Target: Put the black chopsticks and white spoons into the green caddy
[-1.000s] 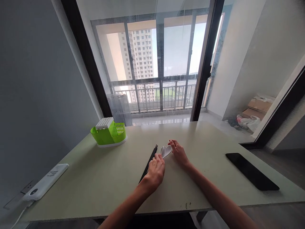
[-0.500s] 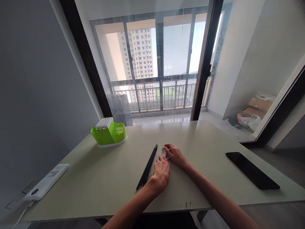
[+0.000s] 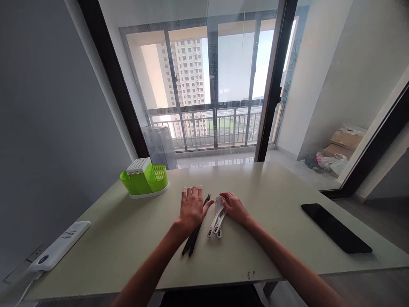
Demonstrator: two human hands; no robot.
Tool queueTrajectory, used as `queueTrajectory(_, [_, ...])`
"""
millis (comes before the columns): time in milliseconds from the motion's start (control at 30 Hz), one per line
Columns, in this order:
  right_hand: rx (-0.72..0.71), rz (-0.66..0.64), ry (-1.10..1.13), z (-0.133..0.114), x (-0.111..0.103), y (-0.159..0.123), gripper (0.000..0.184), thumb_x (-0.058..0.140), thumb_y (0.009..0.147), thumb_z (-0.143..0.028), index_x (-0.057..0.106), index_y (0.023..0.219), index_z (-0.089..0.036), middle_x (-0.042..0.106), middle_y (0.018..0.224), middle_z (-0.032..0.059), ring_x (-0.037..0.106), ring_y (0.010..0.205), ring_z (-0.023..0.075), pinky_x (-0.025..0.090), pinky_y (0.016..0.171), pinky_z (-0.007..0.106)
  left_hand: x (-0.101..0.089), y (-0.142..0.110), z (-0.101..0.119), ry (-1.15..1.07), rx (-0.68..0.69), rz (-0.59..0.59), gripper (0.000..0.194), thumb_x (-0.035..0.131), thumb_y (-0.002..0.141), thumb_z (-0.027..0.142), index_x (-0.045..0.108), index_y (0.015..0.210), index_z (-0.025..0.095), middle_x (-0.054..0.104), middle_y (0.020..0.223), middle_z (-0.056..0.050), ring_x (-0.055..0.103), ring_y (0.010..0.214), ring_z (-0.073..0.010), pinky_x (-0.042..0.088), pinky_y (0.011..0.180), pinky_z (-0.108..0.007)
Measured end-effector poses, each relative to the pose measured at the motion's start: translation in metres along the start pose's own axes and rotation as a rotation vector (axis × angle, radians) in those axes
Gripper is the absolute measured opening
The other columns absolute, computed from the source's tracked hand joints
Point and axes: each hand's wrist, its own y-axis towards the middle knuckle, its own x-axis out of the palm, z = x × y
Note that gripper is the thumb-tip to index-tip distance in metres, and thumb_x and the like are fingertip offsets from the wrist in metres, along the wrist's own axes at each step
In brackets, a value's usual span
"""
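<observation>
My left hand (image 3: 191,207) is spread palm down over the middle of a bundle of black chopsticks (image 3: 193,242), its fingers stretched toward the window. Whether it touches the chopsticks I cannot tell. Just right of them lie white soup spoons (image 3: 218,216), overlapping, with dark markings on the handle ends that point toward me. My right hand (image 3: 235,208) has its fingers curled over the bowls of the spoons, hiding part of them.
A green cutlery caddy (image 3: 143,181) with a white slotted top stands at the table's back left. On the left edge lies a white power strip (image 3: 62,245) with a cable. A black phone-like slab (image 3: 335,228) rests at the right. Behind the table is a glass door.
My left hand has left the spoons, moved left over the chopsticks and spread its fingers. The spoon handles now show. My right hand has stayed at the bowls.
</observation>
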Motion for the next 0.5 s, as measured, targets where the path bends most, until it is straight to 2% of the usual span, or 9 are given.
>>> queueTrajectory(67, [0.006, 0.026, 0.008, -0.001, -0.001, 0.000, 0.031, 0.047, 0.096, -0.034, 0.065, 0.116, -0.019, 0.070, 0.112, 0.0095, 0.067, 0.101, 0.0215, 0.051, 0.094, 0.037, -0.014, 0.022, -0.050, 0.050, -0.098, 0.140, 0.062, 0.042, 0.098, 0.058, 0.061, 0.132, 0.011, 0.063, 0.130, -0.023, 0.052, 0.125, -0.0388, 0.031, 0.114, -0.056])
queueTrajectory(167, [0.023, 0.079, 0.022, -0.003, -0.002, 0.001, 0.032, 0.044, 0.097, -0.036, 0.064, 0.117, -0.018, 0.069, 0.113, 0.0101, 0.067, 0.100, 0.0212, 0.051, 0.094, 0.036, -0.025, 0.047, -0.131, 0.098, -0.231, 0.254, 0.062, 0.040, 0.098, 0.058, 0.061, 0.132, 0.010, 0.054, 0.144, -0.022, 0.040, 0.138, -0.0412, 0.019, 0.120, -0.059])
queueTrajectory(233, [0.035, 0.114, 0.027, -0.003, -0.003, 0.001, 0.033, 0.043, 0.098, -0.037, 0.063, 0.117, -0.019, 0.069, 0.114, 0.0099, 0.067, 0.101, 0.0214, 0.050, 0.094, 0.037, -0.026, 0.056, -0.178, 0.096, -0.310, 0.264, 0.062, 0.039, 0.099, 0.056, 0.059, 0.135, 0.010, 0.052, 0.148, -0.021, 0.035, 0.142, -0.0422, 0.015, 0.120, -0.063])
queueTrajectory(300, [0.048, 0.147, 0.027, -0.003, -0.003, 0.001, 0.033, 0.042, 0.098, -0.039, 0.062, 0.116, -0.020, 0.069, 0.115, 0.0097, 0.066, 0.102, 0.0220, 0.050, 0.093, 0.037, -0.023, 0.057, -0.214, 0.104, -0.420, 0.226, 0.062, 0.039, 0.098, 0.054, 0.061, 0.134, 0.009, 0.051, 0.150, -0.021, 0.033, 0.143, -0.0445, 0.013, 0.119, -0.067])
queueTrajectory(400, [0.075, 0.197, 0.019, -0.001, -0.003, 0.002, 0.034, 0.041, 0.098, -0.042, 0.063, 0.113, -0.020, 0.069, 0.113, 0.0108, 0.065, 0.102, 0.0236, 0.049, 0.091, 0.038, -0.016, 0.055, -0.244, 0.049, -0.532, 0.083, 0.061, 0.033, 0.100, 0.053, 0.060, 0.137, 0.014, 0.050, 0.153, -0.017, 0.037, 0.142, -0.0452, 0.017, 0.114, -0.073])
queueTrajectory(500, [0.107, 0.243, 0.015, 0.003, -0.003, 0.003, 0.035, 0.041, 0.097, -0.043, 0.062, 0.111, -0.018, 0.069, 0.111, 0.0120, 0.065, 0.100, 0.0246, 0.049, 0.089, 0.039, -0.009, 0.053, -0.247, -0.011, -0.500, 0.049, 0.064, 0.027, 0.101, 0.054, 0.055, 0.144, 0.017, 0.050, 0.154, -0.016, 0.039, 0.143, -0.0409, 0.026, 0.114, -0.067])
